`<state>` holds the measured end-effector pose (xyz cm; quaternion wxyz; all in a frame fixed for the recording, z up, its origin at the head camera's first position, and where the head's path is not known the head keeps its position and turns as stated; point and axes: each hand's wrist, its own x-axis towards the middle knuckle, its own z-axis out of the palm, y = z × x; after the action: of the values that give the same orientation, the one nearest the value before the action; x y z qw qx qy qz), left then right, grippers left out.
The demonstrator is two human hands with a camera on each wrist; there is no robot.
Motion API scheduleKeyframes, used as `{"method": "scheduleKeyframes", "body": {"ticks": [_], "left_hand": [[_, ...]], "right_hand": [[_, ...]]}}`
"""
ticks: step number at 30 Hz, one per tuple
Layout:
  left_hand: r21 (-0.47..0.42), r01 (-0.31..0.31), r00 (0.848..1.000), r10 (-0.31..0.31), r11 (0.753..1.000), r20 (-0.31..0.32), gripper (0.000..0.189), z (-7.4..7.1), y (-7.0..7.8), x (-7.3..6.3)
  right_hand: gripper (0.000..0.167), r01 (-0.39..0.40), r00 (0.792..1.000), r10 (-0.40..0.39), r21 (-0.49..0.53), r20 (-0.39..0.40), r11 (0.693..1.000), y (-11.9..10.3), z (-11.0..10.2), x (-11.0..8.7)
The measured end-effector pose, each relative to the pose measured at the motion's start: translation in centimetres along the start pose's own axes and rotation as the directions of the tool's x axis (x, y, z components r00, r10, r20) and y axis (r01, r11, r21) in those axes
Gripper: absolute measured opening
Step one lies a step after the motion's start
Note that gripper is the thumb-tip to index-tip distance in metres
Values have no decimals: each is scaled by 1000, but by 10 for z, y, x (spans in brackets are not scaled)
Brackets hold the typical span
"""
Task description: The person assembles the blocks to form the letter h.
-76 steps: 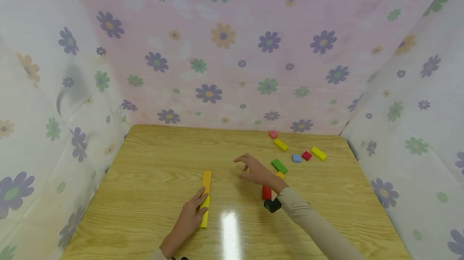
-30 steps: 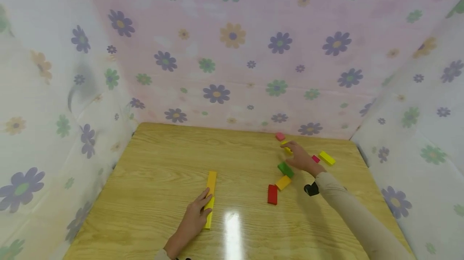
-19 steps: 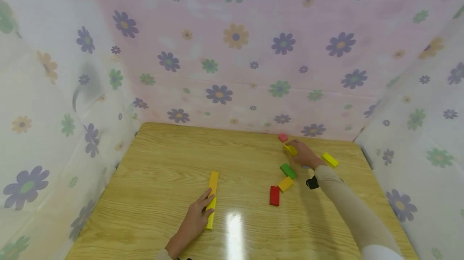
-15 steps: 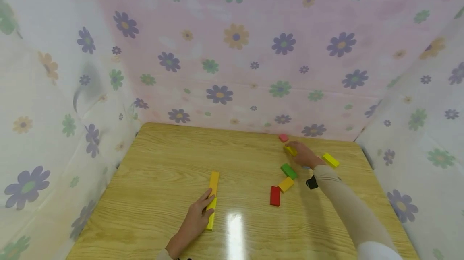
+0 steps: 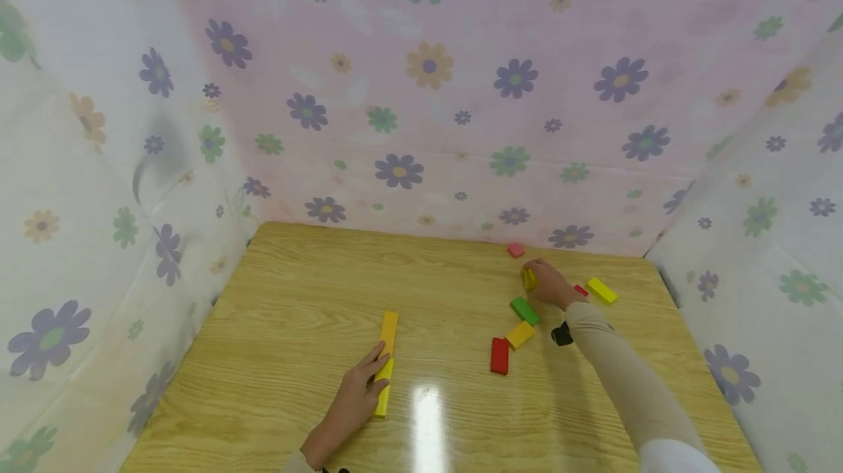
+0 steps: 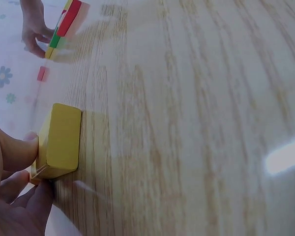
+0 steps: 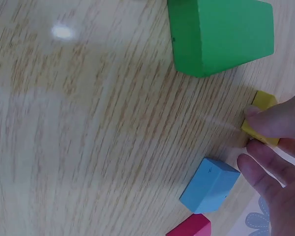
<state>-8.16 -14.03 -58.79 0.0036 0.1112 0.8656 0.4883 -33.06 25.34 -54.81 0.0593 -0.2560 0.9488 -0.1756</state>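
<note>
I see the right hand (image 5: 548,286) pinching a yellow rectangular wooden block (image 5: 529,279) between thumb and fingers, right of the middle and toward the far edge of the counter (image 5: 303,268); that grip is narrow and loaded. The left hand (image 5: 356,394) holds a slim yellow wooden block (image 5: 384,403), in line with an orange wooden block (image 5: 390,328), left of the counter's middle. Whether the right hand's block is wholly off the counter, I can't quite tell.

As I judge it, a low sweep of the right hand could knock the green wooden block (image 5: 525,310) nearby, or its fingertips nudge the blue wooden block (image 7: 209,186) beside them. Uneven pressure from the left could skew its pair. The pink wooden block (image 5: 515,250) sits near the far edge, with little room behind; the wider gap for moving lies between the hands.
</note>
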Motion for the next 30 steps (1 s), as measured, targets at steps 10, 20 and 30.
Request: {"method": "scheduleKeyframes", "body": {"ticks": [10,20,30], "left_hand": [[9,-6,1000,6,1000,2,45,-1,0,0],[-4,-17,1000,17,1000,-3,45,3,-3,-1],[0,-27,1000,27,1000,-15,45,2,-1,-2]], "right_hand": [[45,-70,997,74,108,-36,992,-2,-1,-3],[42,3,996,11,145,-94,989,-26,-13,-8],[43,51,995,-33,200,-93,978,-55,-21,-2]]}}
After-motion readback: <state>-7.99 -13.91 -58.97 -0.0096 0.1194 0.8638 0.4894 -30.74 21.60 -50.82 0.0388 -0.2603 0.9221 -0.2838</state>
